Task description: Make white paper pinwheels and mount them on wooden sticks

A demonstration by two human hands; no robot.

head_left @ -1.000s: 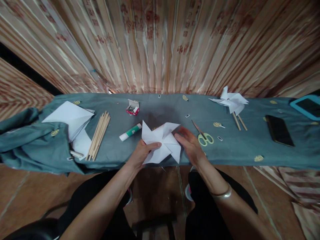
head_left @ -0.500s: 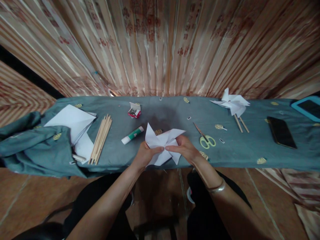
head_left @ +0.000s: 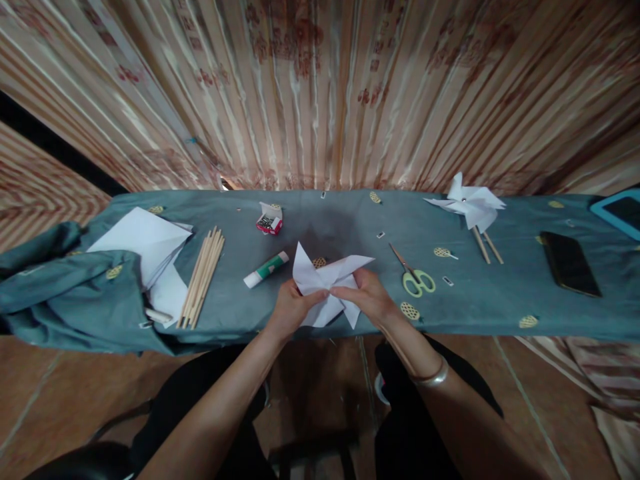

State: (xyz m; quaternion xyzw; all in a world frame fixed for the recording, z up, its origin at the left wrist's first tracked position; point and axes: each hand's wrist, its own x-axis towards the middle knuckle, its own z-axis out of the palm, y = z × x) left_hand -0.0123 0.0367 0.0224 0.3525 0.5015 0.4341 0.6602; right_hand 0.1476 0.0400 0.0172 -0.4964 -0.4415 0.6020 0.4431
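A white paper pinwheel (head_left: pixel 333 275) is held between my two hands, just above the near edge of the cloth-covered table. My left hand (head_left: pixel 291 308) grips its left side, thumb pressed near the centre. On the other side my right hand (head_left: pixel 371 297) pinches it, its thumb also at the middle; the fingers of both hands are hidden beneath the paper. Left of the pinwheel lies a glue stick (head_left: pixel 266 269), and behind that an open small red and white box (head_left: pixel 269 219) of metal pins or tacks. Scissors (head_left: pixel 416 277) with green handles lie to the right.
Wooden sticks (head_left: pixel 201 279) and white paper sheets (head_left: pixel 143 243) lie at the left on the teal cloth (head_left: pixel 340 220). Toward the right are a finished-looking pinwheel (head_left: pixel 470 202) with two sticks, a black phone (head_left: pixel 570 263) and a blue-framed device (head_left: pixel 620 212). A striped curtain (head_left: pixel 310 100) hangs behind.
Both hands keep hold of the pinwheel, thumbs still at its centre, with hardly any movement. The view has shifted slightly.
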